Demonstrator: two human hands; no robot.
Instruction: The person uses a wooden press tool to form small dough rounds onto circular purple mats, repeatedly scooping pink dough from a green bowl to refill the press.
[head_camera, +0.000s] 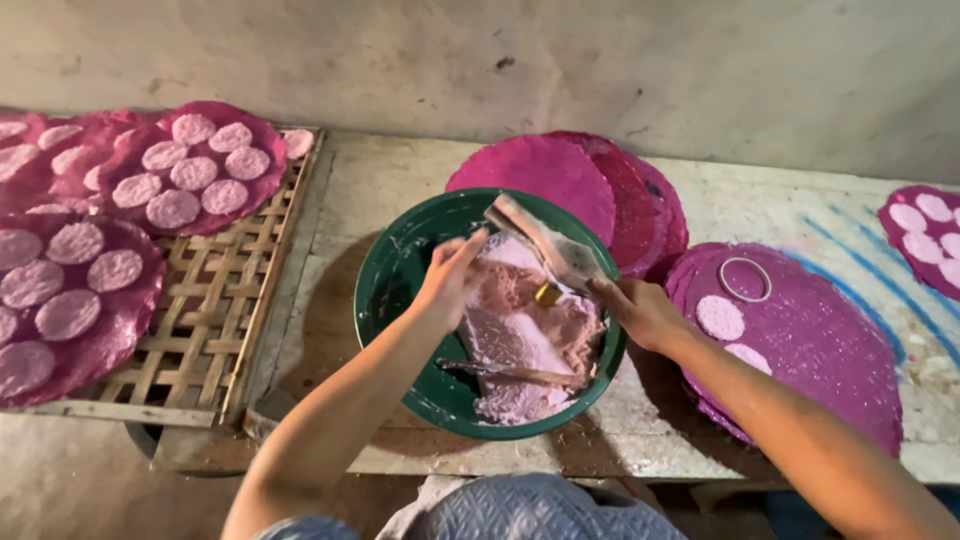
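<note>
— Pinkish dough fills the green basin (385, 290) near the bench's front edge; see the metal scraper (545, 245)?

— Yes, held over the dough (525, 335). Its long axis slants from upper left down to lower right.

— Left hand (450, 280) pinches the upper end; right hand (640, 310) grips the lower end by its yellowish handle.

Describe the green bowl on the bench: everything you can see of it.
The green bowl is round and deep, plastic by its look, smeared whitish inside. It stands upright on the pale bench, its near rim past the bench's front edge. It holds pale pink dough, with a stick lying across it. The left hand reaches in over the far rim; the right hand holds a flat scraper above the dough.
</note>
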